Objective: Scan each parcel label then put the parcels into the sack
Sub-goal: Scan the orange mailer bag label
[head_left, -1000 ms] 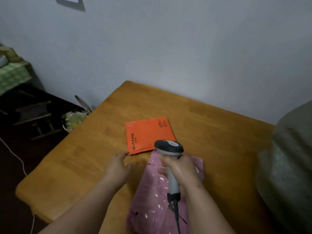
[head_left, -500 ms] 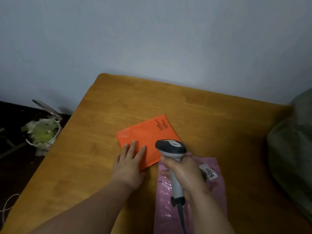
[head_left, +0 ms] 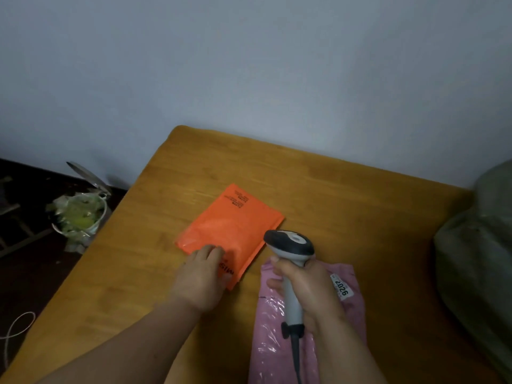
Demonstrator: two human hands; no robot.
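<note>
Left hand (head_left: pixel 203 275) laid on the near corner of the orange parcel (head_left: pixel 231 231), fingers bent over its edge; whether gripping or only pressing, impossible to tell. Right hand (head_left: pixel 306 289) clenched round the handle of the scanner (head_left: pixel 289 245), head raised above the bench (head_left: pixel 346 206) and aimed forward, cable trailing toward the body. Pink parcel (head_left: pixel 279 347) lying flat under the right wrist, its white label (head_left: pixel 342 287) showing beside the hand.

Step in hand, probably: turning or sliding the orange parcel to bring its label under the scanner. Best done by lifting from the near edge, keeping the film flat so the barcode did not wrinkle, and holding the scanner steady rather than chasing the packet. No shipping label visible on the orange face; only small print at the far corner.

Grey-green sack (head_left: pixel 476 245) at the right edge, well apart from both parcels. Bin with a liner (head_left: pixel 79 220) on the floor to the left. Nothing between the parcels and the sack.
</note>
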